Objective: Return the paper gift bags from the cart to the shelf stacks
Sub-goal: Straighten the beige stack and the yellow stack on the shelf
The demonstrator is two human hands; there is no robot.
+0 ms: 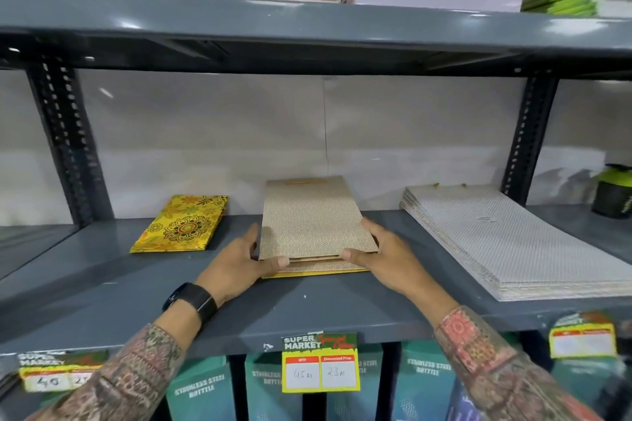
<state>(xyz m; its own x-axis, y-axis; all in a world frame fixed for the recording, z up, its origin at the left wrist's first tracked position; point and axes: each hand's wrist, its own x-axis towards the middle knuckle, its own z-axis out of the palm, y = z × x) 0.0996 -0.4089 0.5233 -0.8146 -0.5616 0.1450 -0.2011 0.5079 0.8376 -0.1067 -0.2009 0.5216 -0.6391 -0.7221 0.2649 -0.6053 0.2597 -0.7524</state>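
Grey shelf (102,270) w/ three stacks: left hand (239,261) & right hand (386,255), each grip closed on beige gift bags (313,220), seat them mid-stack; cart unseen, remainder unknown.

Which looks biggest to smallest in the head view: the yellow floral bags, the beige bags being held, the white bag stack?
1. white bag stack, clearly largest
2. beige bags
3. yellow floral bags

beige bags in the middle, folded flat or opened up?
Folded flat: the beige bags lie stacked on the shelf, both hands squaring the front edge.
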